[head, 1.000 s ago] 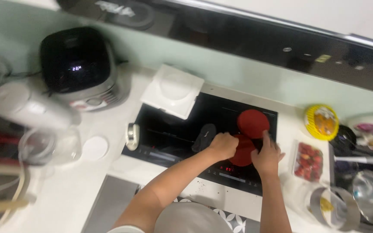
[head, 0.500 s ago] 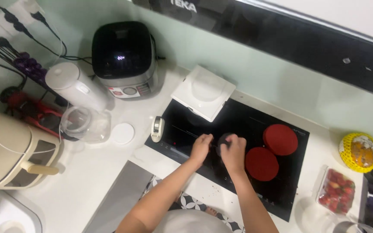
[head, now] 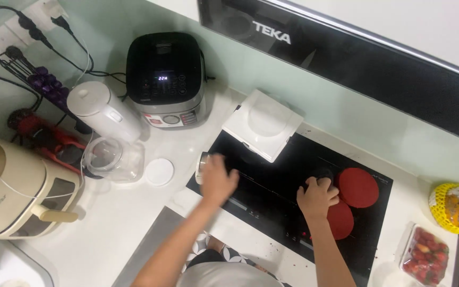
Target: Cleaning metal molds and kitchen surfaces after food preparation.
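My left hand point(head: 218, 179) reaches to the left edge of the black glass cooktop point(head: 272, 186), its fingers over a small round metal object point(head: 203, 166) lying there; whether it grips it I cannot tell. My right hand point(head: 317, 197) is closed around a small dark object point(head: 322, 174) on the cooktop, beside two red round discs point(head: 358, 187) that overlap at the right of the glass. A white square plate-like item point(head: 263, 124) rests on the cooktop's far left corner.
On the white counter stand a black rice cooker point(head: 166, 77), a white kettle point(head: 102, 111), a clear jar point(head: 110, 158) with its white lid point(head: 159, 171), a beige appliance point(head: 11, 191). A strawberry box point(head: 426, 255) and netted yellow fruit point(head: 452, 208) sit right.
My left hand has moved left from the middle of the cooktop to its left edge. My right hand has shifted right toward the red discs. The camera view has shifted.
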